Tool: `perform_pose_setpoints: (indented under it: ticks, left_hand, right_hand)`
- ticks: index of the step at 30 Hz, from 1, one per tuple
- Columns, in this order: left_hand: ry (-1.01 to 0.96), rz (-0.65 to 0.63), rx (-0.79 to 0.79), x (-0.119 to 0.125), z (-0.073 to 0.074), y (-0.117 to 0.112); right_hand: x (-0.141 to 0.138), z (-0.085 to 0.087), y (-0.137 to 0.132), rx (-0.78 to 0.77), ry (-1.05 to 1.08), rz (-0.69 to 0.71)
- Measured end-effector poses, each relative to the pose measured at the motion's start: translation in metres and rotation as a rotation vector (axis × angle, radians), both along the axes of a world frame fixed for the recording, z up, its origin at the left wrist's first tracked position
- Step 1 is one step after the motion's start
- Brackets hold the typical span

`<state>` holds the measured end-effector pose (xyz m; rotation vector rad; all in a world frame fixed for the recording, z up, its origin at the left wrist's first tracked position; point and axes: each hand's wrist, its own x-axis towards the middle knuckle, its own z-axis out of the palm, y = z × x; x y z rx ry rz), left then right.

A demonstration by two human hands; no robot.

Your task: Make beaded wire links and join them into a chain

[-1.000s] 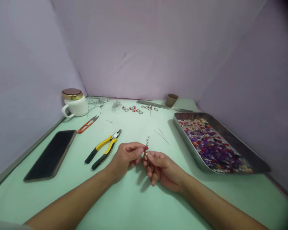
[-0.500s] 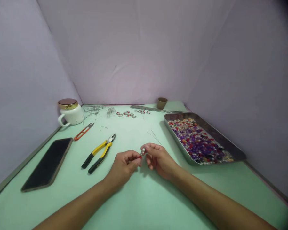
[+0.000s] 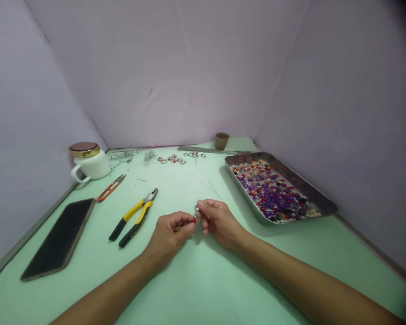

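Observation:
Over the middle of the green table, my two hands meet at a small string of beads (image 3: 197,211) with white pearly beads and a red bead (image 3: 194,220). My left hand (image 3: 173,230) is closed, thumb and forefinger pinching the end by the red bead. The fingers of my right hand (image 3: 217,220) pinch the same piece near the white beads. Any wire through the beads is too fine to make out. Pliers (image 3: 135,216) with yellow and black handles lie left of my left hand, their jaws slightly apart.
On the right stands a metal tray (image 3: 246,198) of mixed beads. Loose wires (image 3: 212,188) lie beyond my hands, with finished-looking bead rings (image 3: 172,159) farther back. Thread snips (image 3: 111,188), a phone (image 3: 59,239) and a lidded white mug (image 3: 94,166) are left; a brown cup (image 3: 222,141) stands behind.
The view has shifted slightly, so everything on the table sits a little further left. Both hands keep their pinch, and more of the white beads shows between them.

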<state>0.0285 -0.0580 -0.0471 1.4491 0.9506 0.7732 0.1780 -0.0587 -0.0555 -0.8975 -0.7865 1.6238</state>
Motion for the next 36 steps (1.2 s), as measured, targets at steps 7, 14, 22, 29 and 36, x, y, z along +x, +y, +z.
perform_pose_setpoints:
  ticks: [7, 14, 22, 29, 36]
  left_hand:
    - [-0.029, 0.124, -0.085, 0.0, 0.004, 0.002]
    - [-0.094, 0.119, -0.18, -0.001, 0.007, 0.004]
    - [-0.018, 0.139, -0.158, -0.001, 0.014, 0.004]
    - [-0.091, 0.186, -0.193, 0.004, 0.01, 0.002]
    - [-0.12, 0.103, -0.258, 0.003, 0.006, 0.008]
  right_hand:
    - [-0.006, 0.0, -0.004, 0.05, -0.128, -0.024]
    - [-0.009, 0.01, -0.009, 0.076, -0.307, -0.036]
    - [-0.011, 0.012, -0.012, 0.108, -0.349, -0.051]
    - [-0.014, 0.013, -0.013, 0.042, -0.257, -0.058]
    - [-0.014, 0.005, -0.01, -0.061, -0.097, -0.122]
